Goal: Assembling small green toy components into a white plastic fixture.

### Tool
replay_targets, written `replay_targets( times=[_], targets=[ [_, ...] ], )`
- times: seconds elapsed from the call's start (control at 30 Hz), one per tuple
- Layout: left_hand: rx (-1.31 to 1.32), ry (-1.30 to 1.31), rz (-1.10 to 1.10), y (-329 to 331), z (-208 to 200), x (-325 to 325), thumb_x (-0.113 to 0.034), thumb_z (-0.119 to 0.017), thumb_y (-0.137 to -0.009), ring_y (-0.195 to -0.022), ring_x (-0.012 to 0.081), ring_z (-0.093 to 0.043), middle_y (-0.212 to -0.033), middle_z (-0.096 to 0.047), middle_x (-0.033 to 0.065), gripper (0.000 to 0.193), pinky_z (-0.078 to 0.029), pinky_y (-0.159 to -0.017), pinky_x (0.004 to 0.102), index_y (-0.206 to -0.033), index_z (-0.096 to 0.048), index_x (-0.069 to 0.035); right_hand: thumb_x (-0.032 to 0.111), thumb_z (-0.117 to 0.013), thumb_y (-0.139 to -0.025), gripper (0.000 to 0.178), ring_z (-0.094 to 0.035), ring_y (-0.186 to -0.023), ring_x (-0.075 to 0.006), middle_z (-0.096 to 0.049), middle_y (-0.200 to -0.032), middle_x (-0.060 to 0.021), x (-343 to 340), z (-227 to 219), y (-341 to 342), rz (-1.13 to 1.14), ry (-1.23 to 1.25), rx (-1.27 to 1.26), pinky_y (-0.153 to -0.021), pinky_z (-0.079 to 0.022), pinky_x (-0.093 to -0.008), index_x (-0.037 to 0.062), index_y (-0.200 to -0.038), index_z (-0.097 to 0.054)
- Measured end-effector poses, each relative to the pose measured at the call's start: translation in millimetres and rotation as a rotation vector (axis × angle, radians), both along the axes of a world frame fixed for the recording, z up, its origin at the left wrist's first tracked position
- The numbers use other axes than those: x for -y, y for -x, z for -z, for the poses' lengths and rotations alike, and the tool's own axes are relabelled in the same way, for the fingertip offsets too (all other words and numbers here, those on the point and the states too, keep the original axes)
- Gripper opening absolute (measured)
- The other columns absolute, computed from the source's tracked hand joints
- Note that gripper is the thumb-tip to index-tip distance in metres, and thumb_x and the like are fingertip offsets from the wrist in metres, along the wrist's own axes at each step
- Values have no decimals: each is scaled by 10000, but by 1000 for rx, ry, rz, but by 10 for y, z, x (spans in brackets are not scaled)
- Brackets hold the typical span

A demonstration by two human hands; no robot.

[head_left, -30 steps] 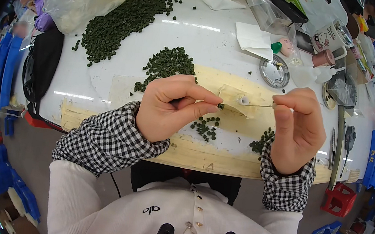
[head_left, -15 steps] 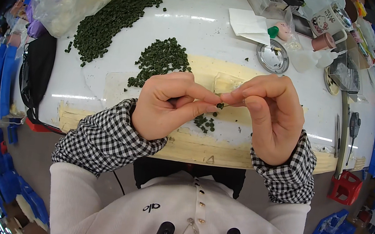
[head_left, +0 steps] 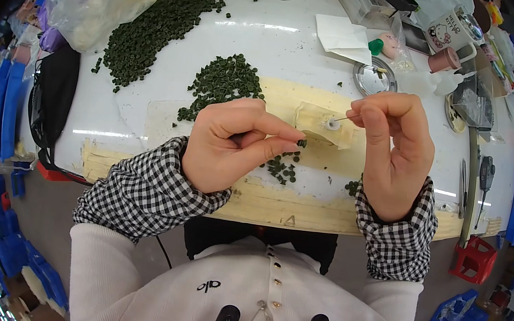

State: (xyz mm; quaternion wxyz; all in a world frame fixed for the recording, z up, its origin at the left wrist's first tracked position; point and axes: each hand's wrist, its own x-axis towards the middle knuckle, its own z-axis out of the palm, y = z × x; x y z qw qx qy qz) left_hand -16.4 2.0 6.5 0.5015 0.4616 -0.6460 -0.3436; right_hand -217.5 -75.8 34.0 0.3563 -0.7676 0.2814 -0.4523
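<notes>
My left hand (head_left: 226, 147) pinches a small dark green part (head_left: 301, 143) between thumb and forefinger, above the table's middle. Closed around a thin needle-like rod (head_left: 347, 118), my right hand (head_left: 397, 155) is to the right of it. The rod's tip is at a small white ring-shaped piece (head_left: 333, 124) on a block wrapped in yellowish tape (head_left: 311, 119); whether it goes inside I cannot tell. Just beyond my left hand lies a pile of dark green parts (head_left: 227, 83). A smaller cluster (head_left: 281, 170) sits below my left fingertips, and a few more (head_left: 352, 187) lie by my right wrist.
A large heap of green parts (head_left: 150, 35) spreads at the far left, beside plastic bags (head_left: 105, 13). A round metal dish (head_left: 375, 79), white paper (head_left: 343, 36) and a mug (head_left: 449, 33) stand at the far right. Tweezers (head_left: 463, 186) and a screwdriver (head_left: 486, 179) lie near the right edge.
My right hand has moved right, away from my left, bringing the rod's tip to the white ring-shaped piece. My left hand stays nearly still with the green part.
</notes>
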Motion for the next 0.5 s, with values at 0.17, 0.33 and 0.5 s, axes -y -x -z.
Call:
replay_targets(
  times=[0.17,0.33,0.5],
  targets=[
    [-20,-7,-28,1,-14,-6,-8,-715,-772,-523,42,-361,-572,-402,-48,162,-304,-493,216,-930,-707,-42,65,-671,-795,113,-577,-735,-259,-587,-787,-105,77,44,-12,91,271,-419,-654,-477,-325,11,-807,-572],
    [-18,6,-63,-21,-29,-14,12,-713,-764,-541,47,-357,-587,-406,-48,174,-302,-513,219,-931,-703,-35,51,-692,-760,128,-560,-744,-262,-593,-811,-102,76,41,-39,137,398,-405,-648,-453,-340,18,-865,-626],
    [-44,34,-132,-56,-59,-7,45,-715,-745,-574,60,-369,-604,-421,-44,193,-317,-550,222,-924,-693,-25,-45,-664,-756,227,-569,-729,-235,-597,-841,-107,-106,-105,-29,-87,221,-234,-646,-468,-304,1,-978,-663]
  ],
)
